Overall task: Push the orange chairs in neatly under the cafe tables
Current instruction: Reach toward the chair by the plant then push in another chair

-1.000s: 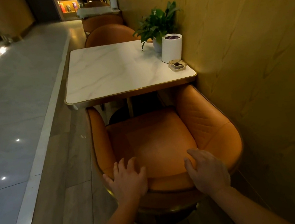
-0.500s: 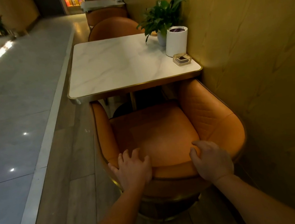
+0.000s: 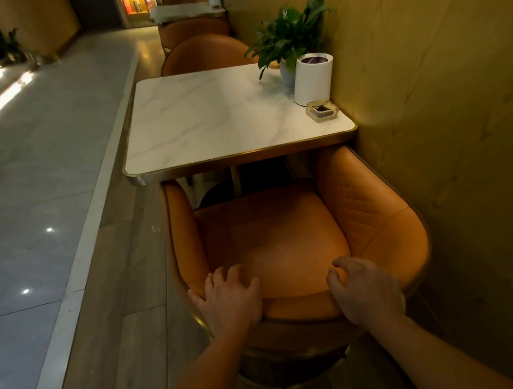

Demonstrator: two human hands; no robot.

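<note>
Orange chair [image 3: 273, 240] now further under table [image 3: 207, 119], backrest beneath gripping left hand [image 3: 229, 301], right hand [image 3: 365, 290]

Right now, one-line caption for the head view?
Both hands, left hand and right hand, grip the orange chair backrest, armrests just under the marble table.
</note>
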